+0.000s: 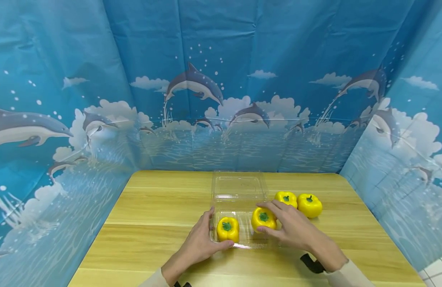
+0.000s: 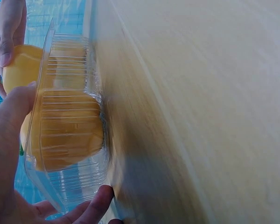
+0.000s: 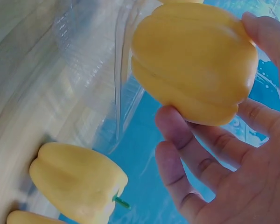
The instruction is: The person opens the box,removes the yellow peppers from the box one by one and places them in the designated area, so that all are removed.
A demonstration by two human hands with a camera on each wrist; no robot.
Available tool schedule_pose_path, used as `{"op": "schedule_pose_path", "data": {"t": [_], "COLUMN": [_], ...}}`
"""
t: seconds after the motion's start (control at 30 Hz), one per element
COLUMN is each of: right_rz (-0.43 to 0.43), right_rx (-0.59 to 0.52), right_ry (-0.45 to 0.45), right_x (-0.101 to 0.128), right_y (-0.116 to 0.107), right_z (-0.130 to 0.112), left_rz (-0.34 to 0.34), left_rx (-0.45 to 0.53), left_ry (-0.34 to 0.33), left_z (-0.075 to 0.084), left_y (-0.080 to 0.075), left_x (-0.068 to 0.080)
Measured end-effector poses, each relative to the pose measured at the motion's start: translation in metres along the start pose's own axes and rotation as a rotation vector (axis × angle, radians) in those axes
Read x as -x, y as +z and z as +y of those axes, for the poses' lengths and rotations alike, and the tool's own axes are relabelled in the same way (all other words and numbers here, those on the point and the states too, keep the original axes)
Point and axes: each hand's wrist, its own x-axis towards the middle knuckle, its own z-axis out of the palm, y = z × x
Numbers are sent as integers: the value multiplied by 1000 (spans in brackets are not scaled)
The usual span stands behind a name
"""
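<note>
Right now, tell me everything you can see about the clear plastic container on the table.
The clear plastic container is a thin, see-through hinged clamshell with ribbed walls. It lies open on the wooden table, its empty lid flat on the far side. The near tray holds one yellow pepper with a green stem. The left hand grips the tray's left edge. The right hand holds a second yellow pepper at the tray's right side; whether it rests inside cannot be told.
</note>
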Motion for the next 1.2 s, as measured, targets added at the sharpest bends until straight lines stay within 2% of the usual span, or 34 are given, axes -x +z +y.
{"op": "schedule_pose_path", "data": {"t": [0.2,0.57,1.2], "right_rz": [37,39,57], "right_rx": [11,-28,-15], "right_ry": [-13,24,46], "right_x": [1,4,8], "right_y": [-3,-10,-17], "right_z": [1,4,10], "left_rz": [0,4,7], "left_rx": [2,-4,-5], "left_ry": [10,13,15], "left_z": [2,1,0], "left_y": [-1,0,1], "left_x": [1,1,0]}}
